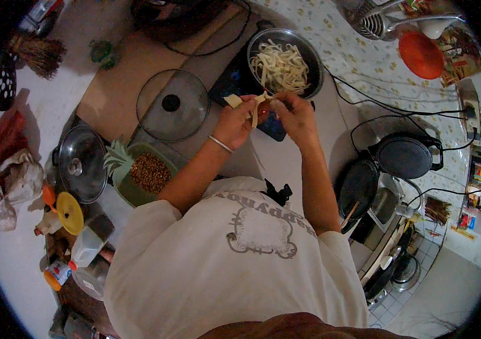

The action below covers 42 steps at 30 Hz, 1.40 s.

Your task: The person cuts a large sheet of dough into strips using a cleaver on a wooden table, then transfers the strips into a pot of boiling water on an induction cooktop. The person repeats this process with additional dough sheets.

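My left hand (238, 118), with a metal bangle at the wrist, holds pale flat strips (254, 111) that look like wide noodles or sheet tofu. The fingers of my right hand (294, 114) pinch the other end of the same bundle. Both hands are just in front of a dark pan (316, 82) with a clear rim, which contains a heap of similar pale strips (282, 65). Beneath the pan is a black cooktop (228, 78), partly hidden by my hands, with a small red light showing.
A glass lid (191, 114) lies left of the cooktop. Closer in stands a green pineapple-shaped tray (121, 186) of brown grains or nuts, beside another lidded pan (83, 140). An open black electric griddle (405, 156) is at right, with power cords (376, 108) running to the wall.
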Motion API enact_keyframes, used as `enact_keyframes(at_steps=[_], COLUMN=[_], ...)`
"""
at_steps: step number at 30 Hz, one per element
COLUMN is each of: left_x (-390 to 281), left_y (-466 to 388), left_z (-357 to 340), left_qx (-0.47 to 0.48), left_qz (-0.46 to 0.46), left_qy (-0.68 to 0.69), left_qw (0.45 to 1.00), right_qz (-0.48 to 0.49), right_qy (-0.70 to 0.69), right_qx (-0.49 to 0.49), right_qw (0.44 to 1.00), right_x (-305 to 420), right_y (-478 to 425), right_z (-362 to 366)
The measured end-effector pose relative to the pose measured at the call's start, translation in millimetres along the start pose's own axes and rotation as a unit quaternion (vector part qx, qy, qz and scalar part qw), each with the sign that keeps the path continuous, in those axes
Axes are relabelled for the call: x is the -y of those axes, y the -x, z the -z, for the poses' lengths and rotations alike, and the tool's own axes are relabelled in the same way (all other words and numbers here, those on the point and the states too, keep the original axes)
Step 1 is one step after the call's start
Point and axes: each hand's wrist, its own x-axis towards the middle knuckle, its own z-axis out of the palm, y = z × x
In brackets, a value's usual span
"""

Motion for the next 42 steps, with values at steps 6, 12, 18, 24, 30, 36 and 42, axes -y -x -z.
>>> enact_keyframes(at_steps=[6, 12, 18, 24, 30, 36, 42], left_x=[9.9, 12.4, 7.5, 11.4, 10.6, 3.8, 1.7], left_y=[-5.1, -0.8, -2.1, 7.0, 5.9, 9.0, 8.3], left_z=[5.7, 7.8, 14.5, 1.6, 5.8, 3.5, 12.9], left_qx=[0.010, -0.012, -0.031, -0.036, -0.016, 0.024, 0.029], left_qz=[0.031, -0.015, -0.004, 0.027, -0.007, -0.031, -0.027], left_qy=[0.040, 0.027, -0.066, -0.150, -0.214, -0.302, -0.481], left_qw=[0.999, 0.999, 0.997, 0.988, 0.977, 0.952, 0.876], right_qz=[0.062, -0.077, -0.110, -0.076, 0.087, 0.223, 0.082], right_qy=[-0.081, -0.108, -0.294, -0.293, -0.123, 0.263, 0.052], right_qx=[0.000, 0.040, 0.027, 0.025, -0.065, -0.078, 0.071], right_qw=[0.995, 0.990, 0.949, 0.953, 0.986, 0.935, 0.993], right_x=[-12.9, -9.9, -10.2, -13.2, -34.4, -36.5, 11.1], right_y=[10.7, 11.5, 15.7, 3.8, -55.4, -80.2, -23.1], right_z=[-23.8, -7.1, -12.6, -10.0, 18.7, 28.7, 0.1])
